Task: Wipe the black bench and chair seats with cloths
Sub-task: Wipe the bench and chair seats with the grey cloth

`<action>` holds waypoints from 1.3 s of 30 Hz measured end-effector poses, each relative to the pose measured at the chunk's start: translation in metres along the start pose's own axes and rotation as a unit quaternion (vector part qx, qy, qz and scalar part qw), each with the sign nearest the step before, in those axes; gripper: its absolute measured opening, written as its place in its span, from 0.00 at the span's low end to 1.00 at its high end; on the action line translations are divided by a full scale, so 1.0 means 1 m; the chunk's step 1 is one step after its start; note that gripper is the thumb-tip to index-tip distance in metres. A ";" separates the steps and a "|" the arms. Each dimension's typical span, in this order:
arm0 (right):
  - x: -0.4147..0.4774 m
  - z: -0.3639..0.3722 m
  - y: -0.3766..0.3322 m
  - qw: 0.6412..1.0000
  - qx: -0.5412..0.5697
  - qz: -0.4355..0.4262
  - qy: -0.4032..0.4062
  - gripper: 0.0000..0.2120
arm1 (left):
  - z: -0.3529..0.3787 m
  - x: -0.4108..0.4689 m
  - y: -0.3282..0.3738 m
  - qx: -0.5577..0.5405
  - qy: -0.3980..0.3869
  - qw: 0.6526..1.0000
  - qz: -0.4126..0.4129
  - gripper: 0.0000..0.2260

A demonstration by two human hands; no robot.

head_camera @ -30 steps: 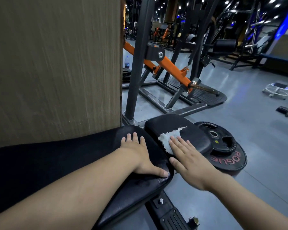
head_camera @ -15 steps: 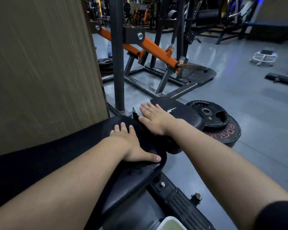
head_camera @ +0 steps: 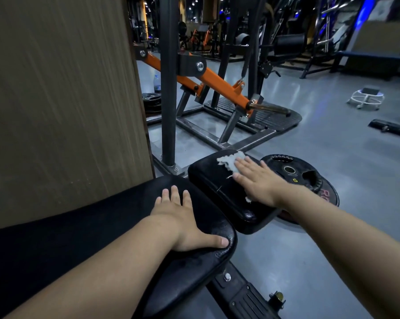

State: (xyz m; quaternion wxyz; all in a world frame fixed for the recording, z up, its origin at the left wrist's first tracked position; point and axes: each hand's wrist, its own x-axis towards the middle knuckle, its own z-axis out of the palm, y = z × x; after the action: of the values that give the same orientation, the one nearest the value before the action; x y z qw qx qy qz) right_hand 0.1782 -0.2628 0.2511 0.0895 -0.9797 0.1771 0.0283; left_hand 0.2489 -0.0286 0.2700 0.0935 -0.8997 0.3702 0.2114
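Comparing with half a second ago, we find the right hand (head_camera: 261, 180) has swept from the seat pad's (head_camera: 212, 178) nine o'clock edge toward three o'clock, fingers spread flat on the white cloth (head_camera: 229, 161). The left hand (head_camera: 182, 217) lies splayed, bracing the bench (head_camera: 102, 226). We judge the pad wipe is underway.

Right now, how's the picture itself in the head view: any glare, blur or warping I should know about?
Head view: dim light, blue glow at upper right. Head view: faint sheen on the bench end by the left hand and on the floor. Head view: wide-angle stretch toward the bottom corners. Head view: right hand and cloth fairly sharp, far machines soft.
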 end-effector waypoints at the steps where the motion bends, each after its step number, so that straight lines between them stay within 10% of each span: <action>1: 0.010 -0.003 0.007 1.000 -0.001 0.016 -0.001 0.30 | 0.000 0.000 0.000 0.000 0.000 1.000 0.000 0.66; 13: -0.042 0.014 -0.015 0.998 -0.004 -0.066 0.019 0.41 | 0.000 -0.001 0.003 0.007 0.001 1.000 -0.005 0.66; 19: -0.059 -0.013 -0.016 0.978 0.172 -0.114 -0.027 0.29 | 0.000 -0.001 0.003 0.004 -0.001 1.000 -0.007 0.66; 39: 0.056 0.003 -0.042 0.999 -0.042 -0.014 -0.011 0.30 | -0.002 0.002 0.006 0.009 -0.012 1.000 -0.014 0.65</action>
State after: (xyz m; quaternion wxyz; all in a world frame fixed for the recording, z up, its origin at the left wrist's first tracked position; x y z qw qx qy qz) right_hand 0.2455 -0.2426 0.2507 0.0509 -0.9846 0.1611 0.0457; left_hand 0.2467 -0.0343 0.2707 0.1091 -0.9013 0.3581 0.2180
